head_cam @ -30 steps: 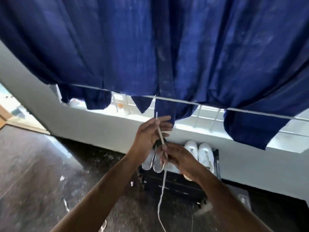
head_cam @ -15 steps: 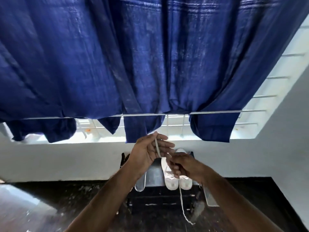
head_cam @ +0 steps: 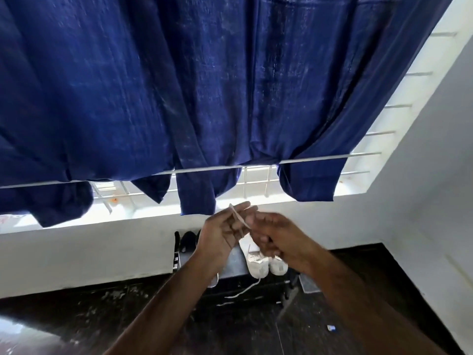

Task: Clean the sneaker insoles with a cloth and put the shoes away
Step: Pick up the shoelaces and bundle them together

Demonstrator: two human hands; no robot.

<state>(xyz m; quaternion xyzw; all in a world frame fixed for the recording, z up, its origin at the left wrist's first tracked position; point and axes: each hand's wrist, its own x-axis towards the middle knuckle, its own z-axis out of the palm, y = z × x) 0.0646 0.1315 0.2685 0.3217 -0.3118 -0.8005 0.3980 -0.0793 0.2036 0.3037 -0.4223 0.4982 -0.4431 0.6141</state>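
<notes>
Head view: a dark floor below a white wall, with a blue curtain hanging over a white rod across the bright window. Against the wall, a black shoe rack with a pair of white sneakers on top, toes toward the camera, and dark shoes at its left end. In front of the rack, left hand raised, palm up, fingers loosely bent around a white shoelace lying across them. Right hand just beside, fingers curled, pinching the same lace; lower end dangling before the rack.
</notes>
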